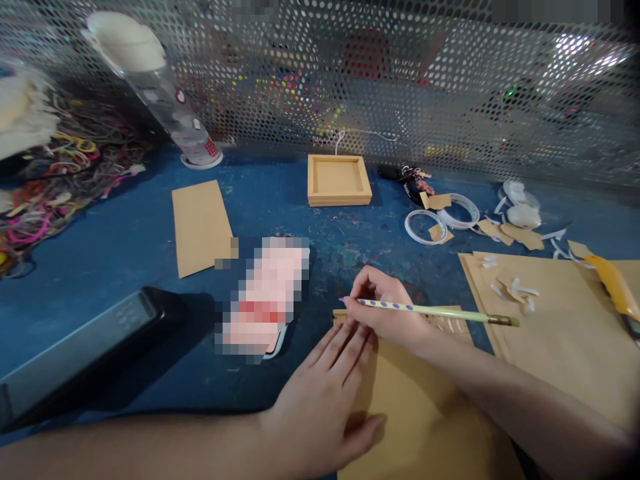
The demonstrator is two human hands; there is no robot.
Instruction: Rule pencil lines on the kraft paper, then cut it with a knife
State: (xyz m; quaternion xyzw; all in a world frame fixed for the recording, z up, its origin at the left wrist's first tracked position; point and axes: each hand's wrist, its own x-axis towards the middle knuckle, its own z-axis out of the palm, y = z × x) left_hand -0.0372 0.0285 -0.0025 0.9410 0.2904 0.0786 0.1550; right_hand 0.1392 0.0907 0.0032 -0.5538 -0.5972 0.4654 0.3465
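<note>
My right hand (385, 303) is closed around a light green pencil (450, 312) with purple dots. The pencil lies almost level, its purple tip to the left and its eraser end to the right. Beneath, a sheet of brown cardboard (415, 413) covers the front of the table. A ruler (445, 323), see-through in part, runs along the sheet's far edge, mostly hidden by my hands. With fingers stretched out, my left hand (325, 393) presses flat on the cardboard, its fingertips at the ruler's left end.
Left of my hands are a blurred-out phone (270, 293), a smaller cardboard piece (200, 227) and a long black device (85, 353). A wooden frame (340, 179) sits at the back. To the right are tape rolls (425, 227), paper scraps, larger cardboard (565, 320) and a yellow cutter (613, 287).
</note>
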